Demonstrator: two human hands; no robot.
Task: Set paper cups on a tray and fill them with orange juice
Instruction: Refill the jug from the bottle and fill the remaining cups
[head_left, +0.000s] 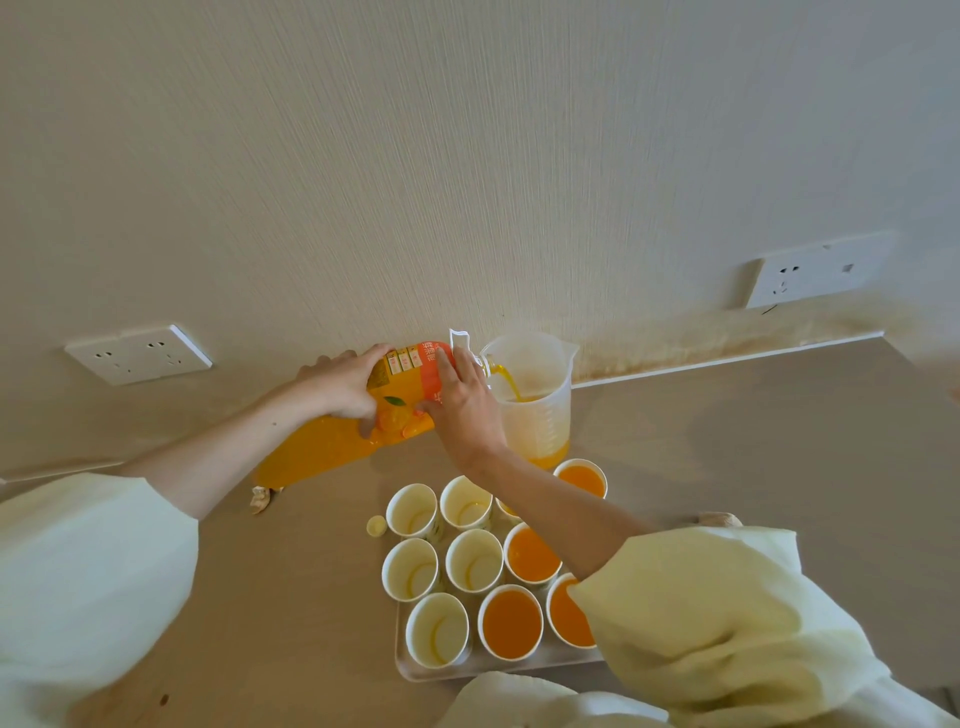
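L hand (340, 387) & R hand (464, 410) both wrapped round tilted juice bottle (311, 457), neck at R hand's 1 o'clock, pouring into jug (543, 415); cups (474, 561) on tray (415, 671) at 6 o'clock.

Bright, soft, even light — source not evident; little glare; faint diffuse shadow across the counter (727, 441); orange juice (511, 621) saturated; strong wide-angle bending toward the edges — left socket (137, 355) and right socket (821, 270) tilted, counter line bowed; sleeves (88, 571) at the bottom corners soft, slightly blurred; centre sharp.
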